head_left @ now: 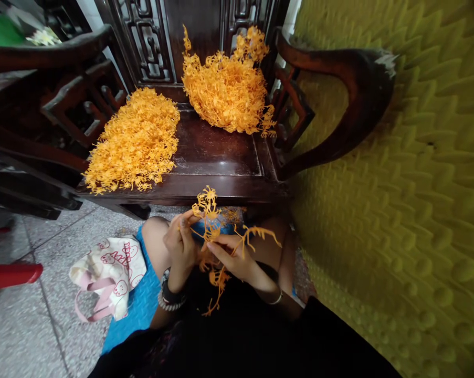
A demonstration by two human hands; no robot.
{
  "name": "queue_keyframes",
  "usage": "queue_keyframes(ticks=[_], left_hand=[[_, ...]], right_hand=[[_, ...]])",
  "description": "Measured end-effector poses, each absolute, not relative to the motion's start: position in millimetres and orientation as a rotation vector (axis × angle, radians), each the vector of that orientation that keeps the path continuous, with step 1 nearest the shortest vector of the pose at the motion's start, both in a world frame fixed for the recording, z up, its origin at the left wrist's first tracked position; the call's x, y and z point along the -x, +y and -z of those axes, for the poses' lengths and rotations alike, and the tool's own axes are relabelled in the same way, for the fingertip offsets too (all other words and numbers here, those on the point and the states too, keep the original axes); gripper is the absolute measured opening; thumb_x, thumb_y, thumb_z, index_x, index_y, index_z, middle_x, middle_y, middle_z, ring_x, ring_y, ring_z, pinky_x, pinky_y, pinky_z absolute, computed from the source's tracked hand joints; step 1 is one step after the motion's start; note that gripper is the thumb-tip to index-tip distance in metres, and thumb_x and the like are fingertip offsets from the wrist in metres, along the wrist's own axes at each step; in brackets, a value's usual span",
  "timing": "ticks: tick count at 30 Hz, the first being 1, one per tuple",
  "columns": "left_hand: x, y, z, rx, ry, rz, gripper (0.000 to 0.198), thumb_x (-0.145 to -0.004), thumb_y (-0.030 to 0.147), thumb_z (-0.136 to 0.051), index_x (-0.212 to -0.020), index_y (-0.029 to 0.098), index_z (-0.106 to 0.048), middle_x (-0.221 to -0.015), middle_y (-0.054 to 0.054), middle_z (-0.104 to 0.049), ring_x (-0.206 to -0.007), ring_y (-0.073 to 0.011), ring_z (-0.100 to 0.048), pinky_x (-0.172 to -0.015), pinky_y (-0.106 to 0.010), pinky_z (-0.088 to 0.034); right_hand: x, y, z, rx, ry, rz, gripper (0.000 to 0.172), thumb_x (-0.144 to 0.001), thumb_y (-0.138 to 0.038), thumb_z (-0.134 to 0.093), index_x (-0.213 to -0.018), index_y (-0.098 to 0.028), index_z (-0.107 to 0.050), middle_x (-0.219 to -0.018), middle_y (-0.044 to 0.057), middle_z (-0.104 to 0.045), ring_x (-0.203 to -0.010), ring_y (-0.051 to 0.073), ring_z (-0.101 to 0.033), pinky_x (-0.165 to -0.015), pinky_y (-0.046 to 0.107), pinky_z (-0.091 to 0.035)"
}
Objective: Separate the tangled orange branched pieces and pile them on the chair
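Above my lap, my left hand (180, 242) is closed, its fingertips pinching a small bunch of orange plastic flower pieces (207, 203). My right hand (237, 260) grips the lower end of the same bunch between thumb and fingers. From that hand a thin orange branching stem (262, 231) sticks out to the right. More orange plastic strands (220, 278) hang beneath my hands over the dark clothing. On the wooden chair seat (221, 149) lie a flat heap of loose orange pieces (138, 139) at left and a taller tangled heap (229, 89) at the back right.
A carved armrest (350, 105) curves out at right, beside a yellow-green embossed wall panel (398, 210). On the left, a white cloth bag (111, 273) with pink handles rests by a blue mat (142, 310) on the speckled floor. A red bar-like object (12, 275) juts in at far left.
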State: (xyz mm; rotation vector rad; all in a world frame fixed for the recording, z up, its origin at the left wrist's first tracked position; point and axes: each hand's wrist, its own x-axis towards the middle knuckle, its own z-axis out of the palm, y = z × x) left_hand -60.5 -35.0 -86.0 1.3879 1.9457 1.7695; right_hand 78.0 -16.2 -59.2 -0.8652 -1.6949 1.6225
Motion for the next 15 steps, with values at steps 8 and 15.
queue_keyframes(ticks=[8, 15], left_hand=[[63, -44, 69, -1.404, 1.915, -1.705, 0.041, -0.096, 0.039, -0.037, -0.088, 0.016, -0.069, -0.069, -0.003, -0.069, -0.061, -0.0137, -0.063, -0.059, -0.025, -0.048], [62, -55, 70, -1.453, 1.859, -1.625, 0.038, -0.096, 0.037, -0.038, -0.094, 0.017, -0.071, -0.079, -0.005, -0.072, -0.070, -0.0152, -0.066, -0.067, -0.028, -0.051]], right_hand=[[-86, -23, 44, 0.888, -1.897, -1.425, 0.024, -0.090, -0.027, -0.053, -0.079, -0.017, -0.072, -0.068, 0.001, -0.066, -0.061, 0.011, -0.056, -0.062, 0.024, -0.041], [-95, -31, 35, 0.818, -1.776, -1.658, 0.026, -0.090, -0.029, -0.052, -0.077, -0.014, -0.069, -0.057, -0.003, -0.053, -0.050, 0.007, -0.041, -0.048, 0.021, -0.031]])
